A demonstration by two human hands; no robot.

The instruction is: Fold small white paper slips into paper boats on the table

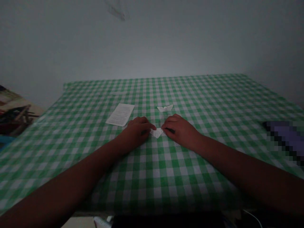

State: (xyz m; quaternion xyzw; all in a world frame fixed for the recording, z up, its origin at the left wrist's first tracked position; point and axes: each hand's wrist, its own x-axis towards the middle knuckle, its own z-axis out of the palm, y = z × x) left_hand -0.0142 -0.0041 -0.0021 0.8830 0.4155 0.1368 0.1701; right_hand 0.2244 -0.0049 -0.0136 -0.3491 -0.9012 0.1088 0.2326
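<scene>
A small folded piece of printed paper (pixel 156 133) lies on the checked tablecloth, its pointed end toward me. My left hand (pixel 139 130) has its fingers closed at the paper's left edge, the index finger pressing on top of it. From the other side, my right hand (pixel 177 129) pinches the paper's right corner between thumb and fingertips. The fingers cover both side corners. Just beyond my hands sits a folded paper boat (pixel 165 108). A sheet of printed paper (pixel 121 114) rests flat behind my left hand.
A green and white checked tablecloth (pixel 166 177) covers the table, which meets a plain wall (pixel 152 41) at the back. On the right edge lies a dark, pixelated flat object (pixel 287 137). Several blurred items stand beyond the table's left side.
</scene>
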